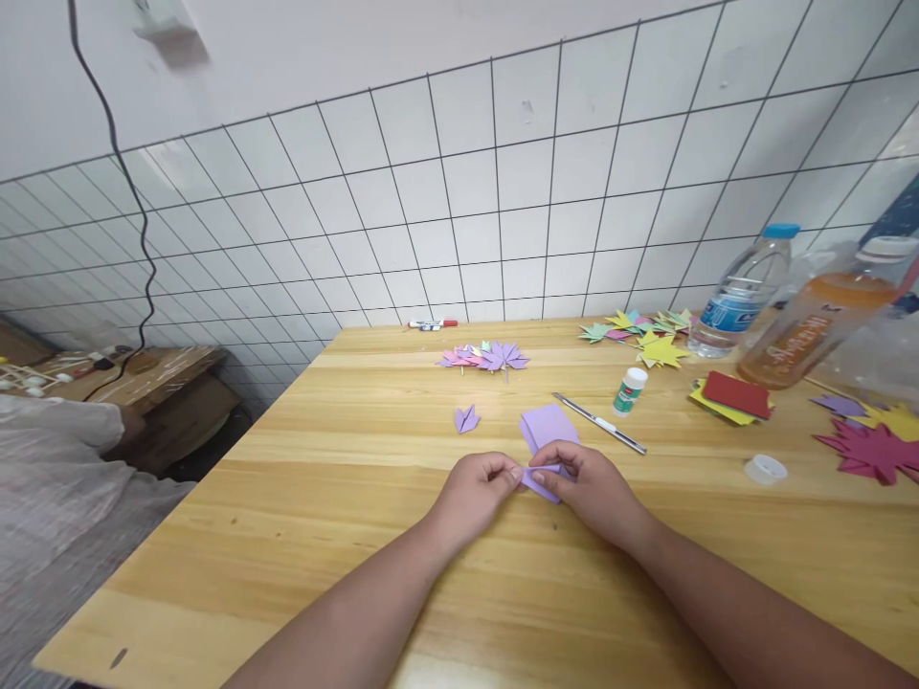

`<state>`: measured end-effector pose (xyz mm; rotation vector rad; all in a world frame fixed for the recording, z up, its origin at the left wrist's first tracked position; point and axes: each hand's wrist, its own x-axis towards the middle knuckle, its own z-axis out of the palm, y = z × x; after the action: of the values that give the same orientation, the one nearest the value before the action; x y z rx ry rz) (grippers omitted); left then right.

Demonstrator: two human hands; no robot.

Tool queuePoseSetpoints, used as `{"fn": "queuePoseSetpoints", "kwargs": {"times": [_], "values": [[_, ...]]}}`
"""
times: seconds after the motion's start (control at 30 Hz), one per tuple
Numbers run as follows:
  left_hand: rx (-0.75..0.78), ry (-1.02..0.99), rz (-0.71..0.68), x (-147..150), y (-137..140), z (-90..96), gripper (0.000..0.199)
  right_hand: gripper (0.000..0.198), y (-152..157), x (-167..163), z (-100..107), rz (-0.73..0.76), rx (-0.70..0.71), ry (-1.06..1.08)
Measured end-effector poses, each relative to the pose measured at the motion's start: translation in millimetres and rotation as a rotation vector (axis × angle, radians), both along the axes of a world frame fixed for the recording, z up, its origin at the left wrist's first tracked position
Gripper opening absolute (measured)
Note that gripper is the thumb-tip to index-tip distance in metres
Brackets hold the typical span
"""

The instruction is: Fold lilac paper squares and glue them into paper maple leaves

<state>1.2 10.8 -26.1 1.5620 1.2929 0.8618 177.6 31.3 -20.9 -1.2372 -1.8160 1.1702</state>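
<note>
Between my two hands is a small folded piece of purple paper (544, 481), held just above the wooden table. My left hand (478, 493) pinches its left corner between thumb and fingertips. On the other side, my right hand (593, 488) grips it with the thumb in front and the fingers behind, hiding part of it. Directly behind lies a stack of purple paper squares (549, 426), partly covered by my right fingers. A finished purple folded piece (466, 419) rests to the left of the stack. A utility knife (599, 422) lies slantwise to the right.
A glue stick (630, 391) stands beyond the knife, and a white cap (766, 469) lies at right. Paper leaves (503, 356) sit near the wall. Coloured cards (736, 394), a water bottle (747, 292) and an orange drink bottle (818, 316) occupy the right. Someone's sleeve (64, 459) shows at left.
</note>
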Motion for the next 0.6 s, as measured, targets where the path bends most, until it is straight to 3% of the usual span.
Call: {"fn": "queuePoseSetpoints", "kwargs": {"times": [0.17, 0.37, 0.6], "values": [[0.076, 0.074, 0.039, 1.9, -2.0, 1.9, 0.022, 0.014, -0.9, 0.2, 0.7, 0.016, 0.015, -0.007], [0.023, 0.144, -0.032, -1.5, -2.6, 1.9, 0.03, 0.014, -2.5, 0.8, 4.4, 0.018, 0.038, -0.035], [0.112, 0.196, -0.023, -0.5, -4.4, 5.1, 0.026, 0.016, -2.3, 1.5, 4.9, 0.006, 0.042, -0.041]]}}
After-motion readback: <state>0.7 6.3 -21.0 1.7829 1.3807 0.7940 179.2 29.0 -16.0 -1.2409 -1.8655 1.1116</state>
